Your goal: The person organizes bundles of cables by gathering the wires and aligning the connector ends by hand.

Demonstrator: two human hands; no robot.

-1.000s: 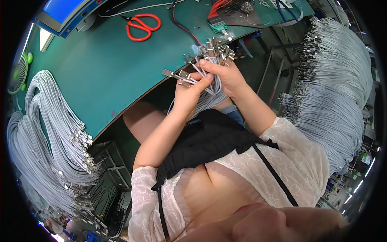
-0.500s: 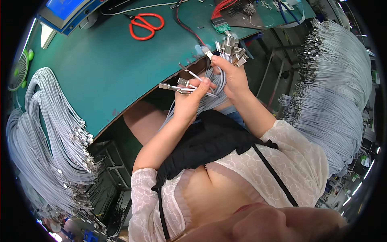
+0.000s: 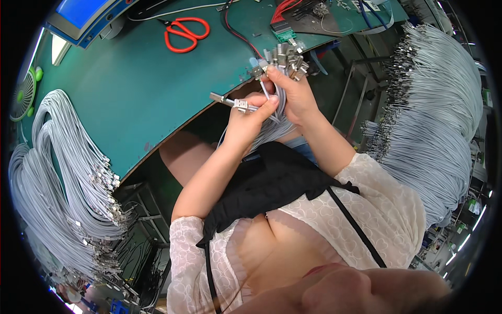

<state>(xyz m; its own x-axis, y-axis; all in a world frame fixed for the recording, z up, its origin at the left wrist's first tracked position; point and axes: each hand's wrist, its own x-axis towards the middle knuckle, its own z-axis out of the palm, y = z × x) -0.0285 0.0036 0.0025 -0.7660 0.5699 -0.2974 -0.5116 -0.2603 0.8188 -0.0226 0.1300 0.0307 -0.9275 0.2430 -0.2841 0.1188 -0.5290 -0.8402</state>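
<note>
While both hands work at the table edge, the biggest things sit out to the sides: a hanging mass of grey cables [image 3: 444,131] w/ metal plugs well off to the right of the grip, and another hanging bank of grey cables [image 3: 57,188] far off to the left. Betw. them the green worktable [image 3: 130,89] runs under and beyond the hands; its curved edge passes just below the left hand.

Right hand [image 3: 295,94] is closed round a bundle of grey cables [image 3: 277,125], fist fairly tight, thumb and fingers wrapped about the cords just under the plugs. Cluster of metal connectors [image 3: 285,60] sticks up out of the top of that fist, fanned out, above the table edge. Cords trail down from the fist toward the lap, behind the left wrist.

Left hand [image 3: 251,118] sits just left of and touching the bundle, fingers pinched shut on a single metal connector [image 3: 230,102], which pokes out leftward, roughly level, over the table. Thumb on top, forefinger under; how the other fingers lie can't be told.

Farther up from the grip: red-handled scissors [image 3: 185,34] lie flat on the table, well apart to the upper left. Small green connector board w/ red wires [image 3: 285,26] just beyond the plug cluster. Blue screen [image 3: 83,13] at the far left corner.
</note>
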